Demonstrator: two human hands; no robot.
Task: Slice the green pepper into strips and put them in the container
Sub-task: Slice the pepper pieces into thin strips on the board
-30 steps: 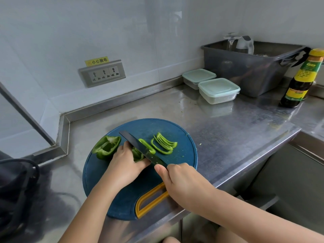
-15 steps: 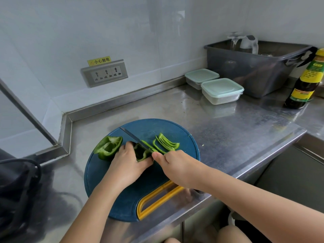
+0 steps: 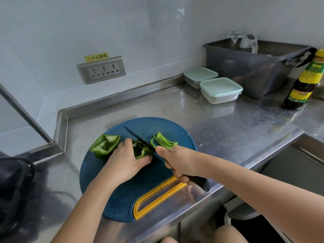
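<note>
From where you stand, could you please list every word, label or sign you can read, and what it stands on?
"小心触电": yellow sticker on the wall above the socket panel.
Label on the sauce bottle: printing is there, too blurred to read.
No other text shows.

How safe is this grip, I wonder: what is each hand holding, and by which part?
The right hand grips the black kitchen knife by its handle; the left hand holds the cut green pepper piece, fingers curled over its top.
</note>
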